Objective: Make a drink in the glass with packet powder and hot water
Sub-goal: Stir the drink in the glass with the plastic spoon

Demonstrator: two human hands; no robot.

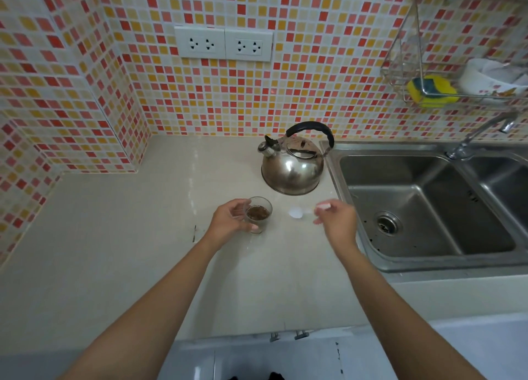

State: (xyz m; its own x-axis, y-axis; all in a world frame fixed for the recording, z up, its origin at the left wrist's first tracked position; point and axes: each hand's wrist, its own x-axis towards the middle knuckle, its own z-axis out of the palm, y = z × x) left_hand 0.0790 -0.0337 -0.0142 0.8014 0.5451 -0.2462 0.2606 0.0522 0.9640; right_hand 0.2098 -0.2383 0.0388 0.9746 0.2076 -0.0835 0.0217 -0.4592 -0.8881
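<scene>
**Glass held, spoon pinched over the counter**

Left hand (pixel 228 218) wrapped around the glass (pixel 258 214), upright on the beige counter (pixel 128 237), brown powder or liquid inside. Right hand (pixel 337 222) with fingers closed on the handle of a white plastic spoon (pixel 297 212), bowl pointing toward the glass, apparently just above the counter; blurred. Steel kettle (pixel 294 165) behind, close beside the sink (pixel 428 202). Yellow sponge (pixel 433 91) in a wire rack on the tiled wall.

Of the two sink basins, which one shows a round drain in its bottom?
The nearer, left basin, next to the kettle: its round drain is plainly visible. The other basin, right of the divider, is cut by the frame edge and shows no drain.
</scene>
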